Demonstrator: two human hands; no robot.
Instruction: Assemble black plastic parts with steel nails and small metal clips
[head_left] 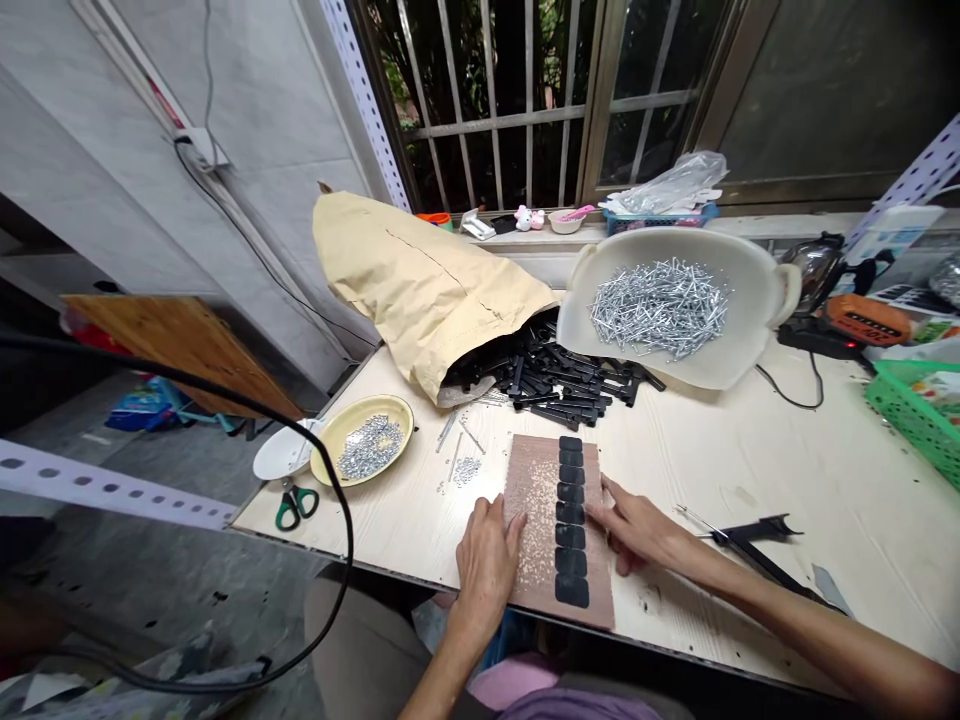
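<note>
A brown board [534, 500] lies on the table's near edge, pitted with small marks. A row of several black flat pieces [570, 520] runs down its middle. My left hand [487, 560] rests flat on the board's left edge, fingers stretched out. My right hand [637, 530] lies at the board's right edge, fingers spread and touching the black pieces. Neither hand holds anything.
A tan paper sack [420, 280] spills black plastic parts [555, 375] onto the table. A white tray of long nails [660, 305] leans behind them. A yellow dish of screws [367, 450], scissors [296, 505], a black tool [750, 535] and a green basket [915, 410] surround the board.
</note>
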